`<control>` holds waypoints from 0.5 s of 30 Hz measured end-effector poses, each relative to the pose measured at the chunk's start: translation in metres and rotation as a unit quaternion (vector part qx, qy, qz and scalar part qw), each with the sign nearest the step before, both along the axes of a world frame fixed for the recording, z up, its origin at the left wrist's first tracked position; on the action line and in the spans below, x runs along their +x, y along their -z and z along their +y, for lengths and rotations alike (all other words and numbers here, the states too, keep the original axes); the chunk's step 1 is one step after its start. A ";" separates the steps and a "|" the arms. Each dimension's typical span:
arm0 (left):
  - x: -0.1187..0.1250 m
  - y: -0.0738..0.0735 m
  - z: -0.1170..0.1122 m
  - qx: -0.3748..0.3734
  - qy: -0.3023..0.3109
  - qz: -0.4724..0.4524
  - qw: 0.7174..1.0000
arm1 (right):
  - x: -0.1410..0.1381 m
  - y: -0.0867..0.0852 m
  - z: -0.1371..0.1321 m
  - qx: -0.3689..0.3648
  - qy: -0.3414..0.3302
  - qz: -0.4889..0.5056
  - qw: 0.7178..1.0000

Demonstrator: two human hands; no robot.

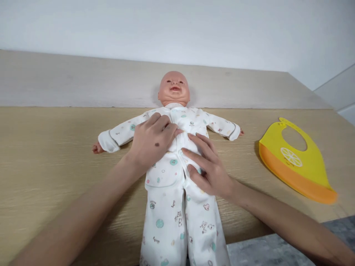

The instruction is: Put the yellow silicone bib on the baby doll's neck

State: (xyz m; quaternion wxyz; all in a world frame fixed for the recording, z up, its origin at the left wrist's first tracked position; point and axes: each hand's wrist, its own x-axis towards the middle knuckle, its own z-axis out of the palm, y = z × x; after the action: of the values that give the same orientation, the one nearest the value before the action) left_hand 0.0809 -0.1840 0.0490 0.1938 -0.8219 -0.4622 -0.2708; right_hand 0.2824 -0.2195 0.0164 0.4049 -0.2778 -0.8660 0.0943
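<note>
A baby doll (174, 88) lies on its back with its arms spread, dressed in a white printed wrap top (163, 170) and matching trousers (163, 221). On the chest, my left hand (154, 138) has its fingers curled against the top's front, the thumb pointing right; the fingertips are partly hidden. My right hand (208, 166) rests lower, over the belly, beside the top's front edge. Its fingers are apart and touch the cloth, with the thumb nearest the doll's waist.
A yellow bib (302, 159) with an orange pocket lies to the right on the wooden table (55, 177). A paler board (69, 79) runs along the back, below a white wall. Grey floor shows at the lower right.
</note>
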 end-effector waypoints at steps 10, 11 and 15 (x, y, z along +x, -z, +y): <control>-0.002 0.001 0.008 -0.094 0.057 -0.103 0.989 | 0.001 0.000 0.000 -0.003 0.009 -0.010 1.000; -0.004 -0.001 0.008 -0.105 0.070 -0.105 0.986 | 0.001 0.000 0.000 -0.002 0.006 -0.007 1.000; -0.014 -0.010 0.011 -0.161 0.132 -0.085 0.974 | 0.001 0.000 0.000 -0.007 -0.005 0.008 1.000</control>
State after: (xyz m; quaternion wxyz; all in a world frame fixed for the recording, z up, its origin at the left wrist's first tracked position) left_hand 0.0669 -0.1734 0.0588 -0.0188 -0.8701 -0.4021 -0.2845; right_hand 0.2830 -0.2193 0.0161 0.4091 -0.2756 -0.8636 0.1042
